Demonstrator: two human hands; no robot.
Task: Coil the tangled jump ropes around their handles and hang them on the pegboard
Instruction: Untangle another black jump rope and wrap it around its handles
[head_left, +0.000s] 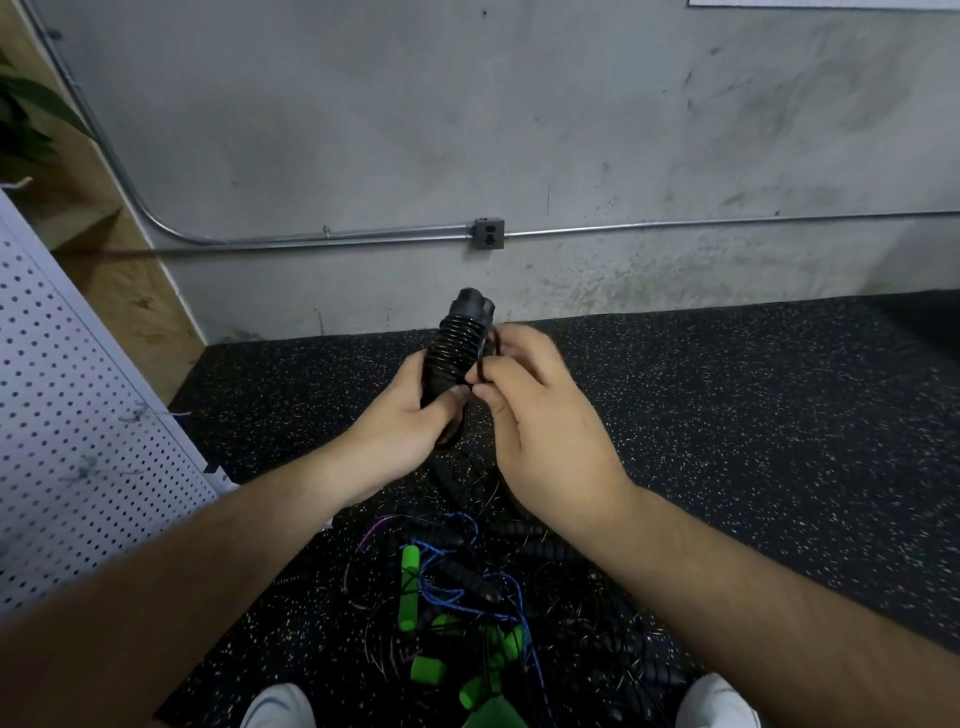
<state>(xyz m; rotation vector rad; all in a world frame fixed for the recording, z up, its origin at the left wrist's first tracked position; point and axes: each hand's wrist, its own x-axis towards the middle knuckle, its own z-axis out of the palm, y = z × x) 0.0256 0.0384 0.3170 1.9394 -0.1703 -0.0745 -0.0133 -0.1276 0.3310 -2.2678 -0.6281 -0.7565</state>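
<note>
My left hand (410, 415) grips a pair of black jump rope handles (457, 348) held upright, with black cord wound in tight turns around their upper part. My right hand (540, 415) pinches the loose black cord (480, 371) right beside the handles. Below my hands, on the floor, lies a tangled pile of ropes (467, 597): thin blue, purple and black cords, black ribbed handles and several bright green foam handles (409, 587). A white pegboard (78, 415) leans at the left edge of the view.
The floor is black speckled rubber matting (753, 415). A grey concrete wall (467, 130) with a metal conduit and an outlet box (488, 235) stands ahead. My two white shoes (280, 706) show at the bottom edge. A plant and a wooden panel are at far left.
</note>
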